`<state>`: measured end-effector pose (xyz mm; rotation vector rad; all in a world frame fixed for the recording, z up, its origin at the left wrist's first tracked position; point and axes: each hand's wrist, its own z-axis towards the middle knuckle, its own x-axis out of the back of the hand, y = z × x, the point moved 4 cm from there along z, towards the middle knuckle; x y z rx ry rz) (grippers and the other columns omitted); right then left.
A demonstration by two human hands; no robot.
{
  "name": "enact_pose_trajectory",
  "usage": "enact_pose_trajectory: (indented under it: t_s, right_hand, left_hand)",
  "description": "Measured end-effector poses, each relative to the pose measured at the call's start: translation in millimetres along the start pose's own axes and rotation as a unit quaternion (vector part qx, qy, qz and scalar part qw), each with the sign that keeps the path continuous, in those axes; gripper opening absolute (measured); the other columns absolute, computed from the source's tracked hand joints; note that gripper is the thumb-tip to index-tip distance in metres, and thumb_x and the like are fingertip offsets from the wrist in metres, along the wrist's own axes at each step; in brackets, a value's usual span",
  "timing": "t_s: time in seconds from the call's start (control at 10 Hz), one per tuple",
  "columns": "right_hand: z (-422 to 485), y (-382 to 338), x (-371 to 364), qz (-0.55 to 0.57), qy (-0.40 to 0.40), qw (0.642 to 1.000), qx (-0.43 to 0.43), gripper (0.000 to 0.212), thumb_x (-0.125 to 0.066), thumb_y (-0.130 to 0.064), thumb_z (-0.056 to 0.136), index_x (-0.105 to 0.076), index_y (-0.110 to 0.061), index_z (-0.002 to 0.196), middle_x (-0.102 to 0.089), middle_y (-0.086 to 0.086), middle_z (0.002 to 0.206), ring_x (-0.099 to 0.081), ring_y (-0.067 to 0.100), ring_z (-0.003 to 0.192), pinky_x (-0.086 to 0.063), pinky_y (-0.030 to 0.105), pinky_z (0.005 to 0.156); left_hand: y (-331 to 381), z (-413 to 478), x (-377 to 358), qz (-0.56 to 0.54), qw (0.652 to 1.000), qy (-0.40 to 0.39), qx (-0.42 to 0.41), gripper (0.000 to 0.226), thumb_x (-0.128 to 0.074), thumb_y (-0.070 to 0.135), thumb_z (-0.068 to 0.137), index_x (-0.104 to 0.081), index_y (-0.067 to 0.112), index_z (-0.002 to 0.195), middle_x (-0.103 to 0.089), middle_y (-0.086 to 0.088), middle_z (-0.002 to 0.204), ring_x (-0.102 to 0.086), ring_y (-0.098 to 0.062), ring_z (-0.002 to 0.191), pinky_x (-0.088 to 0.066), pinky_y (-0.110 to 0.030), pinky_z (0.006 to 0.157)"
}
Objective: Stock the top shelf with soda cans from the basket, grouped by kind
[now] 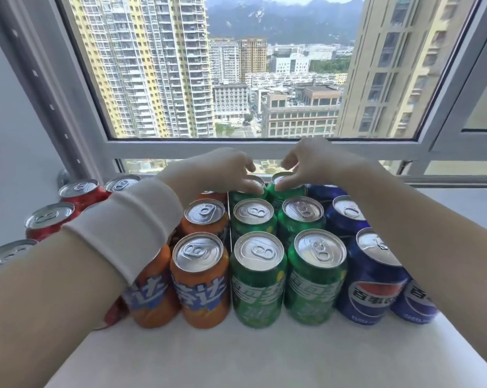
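— Where are the cans you're handling?

— At the far end of the green block on the shelf [236, 357], side by side. My left hand [222, 172] curls its fingers over the lid of the far-left green can [245, 195] and grips the rim. My right hand [312, 161] pinches the far-right green can [288, 191] likewise.

— Around them?

— Four nearer green cans [259, 278], orange cans [200, 278] to the left, red cans [52, 219] farther left, blue cans [372, 289] to the right, and the window [236, 79] behind.
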<state>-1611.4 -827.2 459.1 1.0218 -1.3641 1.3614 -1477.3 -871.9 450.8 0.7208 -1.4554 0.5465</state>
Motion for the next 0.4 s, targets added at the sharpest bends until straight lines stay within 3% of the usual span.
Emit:
enact_pose_trajectory:
  t_s: [0.1, 0.2, 0.3, 0.4]
  right_hand:
    - [1.3, 3.9, -2.9, 0.013, 0.009, 1.0, 0.002, 0.056, -0.078, -0.038, 0.07, -0.064, -0.008, 0.115, -0.067, 0.004, 0.112, -0.06, 0.016, 0.095, -0.039, 0.022, 0.075]
    - [2.1, 3.5, -5.3, 0.007, 0.005, 1.0, 0.004, 0.049, -0.077, -0.038, 0.072, -0.068, -0.007, 0.109, -0.069, 0.007, 0.107, -0.062, 0.02, 0.096, -0.046, 0.026, 0.077]
    - [3.1, 1.1, -6.6, -0.024, 0.009, 1.0, 0.011, 0.053, -0.072, -0.04, 0.076, -0.063, -0.008, 0.118, -0.065, 0.007, 0.117, -0.059, 0.022, 0.106, -0.045, 0.029, 0.087]
    - [-6.6, -3.7, -7.0, -0.026, 0.006, 1.0, 0.003, 0.07, -0.066, -0.042, 0.082, -0.04, -0.011, 0.139, -0.047, 0.005, 0.141, -0.043, 0.021, 0.128, -0.033, 0.028, 0.103]
  left_hand:
    - [-0.8, 4.4, -2.1, 0.004, 1.0, 0.007, -0.02, 0.057, -0.061, 0.046, 0.083, -0.054, 0.011, 0.128, -0.059, -0.003, 0.126, -0.054, -0.019, 0.111, -0.038, -0.025, 0.091]
    - [-1.0, 6.7, -3.0, 0.007, 1.0, 0.002, -0.027, 0.058, -0.061, 0.046, 0.083, -0.054, 0.01, 0.127, -0.059, -0.003, 0.126, -0.054, -0.02, 0.112, -0.039, -0.027, 0.094]
    - [0.4, 7.0, -3.1, 0.021, 0.999, 0.01, -0.027, 0.057, -0.059, 0.047, 0.084, -0.054, 0.01, 0.127, -0.058, -0.004, 0.127, -0.053, -0.021, 0.113, -0.04, -0.03, 0.094]
    - [5.5, 2.3, -2.8, 0.056, 0.998, 0.039, -0.014, 0.055, -0.055, 0.046, 0.088, -0.049, 0.015, 0.133, -0.053, -0.003, 0.134, -0.048, -0.021, 0.121, -0.039, -0.033, 0.099]
